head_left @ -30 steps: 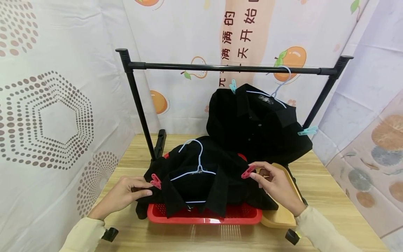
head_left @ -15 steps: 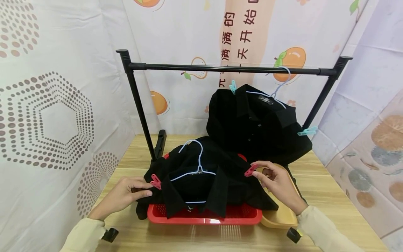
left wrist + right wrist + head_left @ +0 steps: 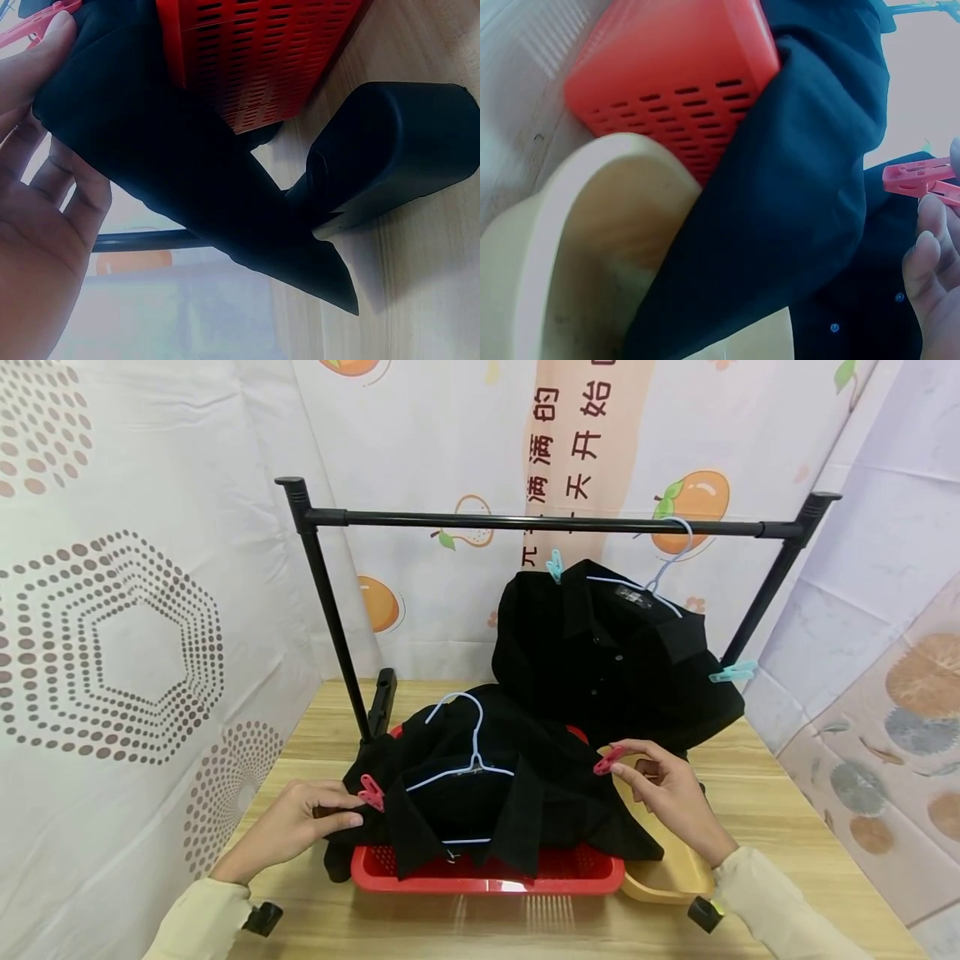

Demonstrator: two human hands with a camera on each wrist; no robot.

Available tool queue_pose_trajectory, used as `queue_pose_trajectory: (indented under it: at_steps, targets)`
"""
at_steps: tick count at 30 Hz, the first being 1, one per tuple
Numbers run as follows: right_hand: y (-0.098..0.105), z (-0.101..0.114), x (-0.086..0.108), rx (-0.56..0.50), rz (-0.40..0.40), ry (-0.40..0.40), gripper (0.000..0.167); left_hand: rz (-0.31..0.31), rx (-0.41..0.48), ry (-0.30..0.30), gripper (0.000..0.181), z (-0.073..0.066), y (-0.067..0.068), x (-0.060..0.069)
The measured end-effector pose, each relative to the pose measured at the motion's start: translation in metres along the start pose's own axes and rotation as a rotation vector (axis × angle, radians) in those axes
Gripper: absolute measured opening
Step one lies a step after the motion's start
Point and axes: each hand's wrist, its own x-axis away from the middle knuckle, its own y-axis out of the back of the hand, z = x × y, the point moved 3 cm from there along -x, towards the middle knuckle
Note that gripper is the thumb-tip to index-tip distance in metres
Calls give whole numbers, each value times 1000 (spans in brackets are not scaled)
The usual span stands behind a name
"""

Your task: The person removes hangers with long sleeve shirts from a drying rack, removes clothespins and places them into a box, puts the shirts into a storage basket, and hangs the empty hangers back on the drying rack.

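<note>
Along the far edge of the pale wood-grain desk (image 3: 765,810) hangs a white cloth (image 3: 442,656) printed with orange fruit and Chinese characters; dotted cloth (image 3: 142,652) flanks the left edge, marbled cloth (image 3: 847,602) the right.

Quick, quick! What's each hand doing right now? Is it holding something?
Left hand: closed, pinching the front black shirt beside a pink clip.
Right hand: closed, pinching another pink clip.

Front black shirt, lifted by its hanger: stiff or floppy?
Likely floppy: the front black shirt drapes over the red basket. Its shoulders may slump, as the pale blue hanger looks thin. Loose cloth could drag across the yellow tray, which it overhangs.
</note>
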Motion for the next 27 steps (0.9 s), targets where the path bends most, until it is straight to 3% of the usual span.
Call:
queue_pose_trajectory:
  at_steps: [8,20,27]
  targets:
    - [4,-13,-1,27,-27,22,30,-1,2,2,21,1,0,0]
    - [18,-16,0,110,-50,-66,27,-5,1,-10,21,0,0,0]
    - [26,-43,2,153,-64,-82,28,-7,-4,3,20,0,0,1]
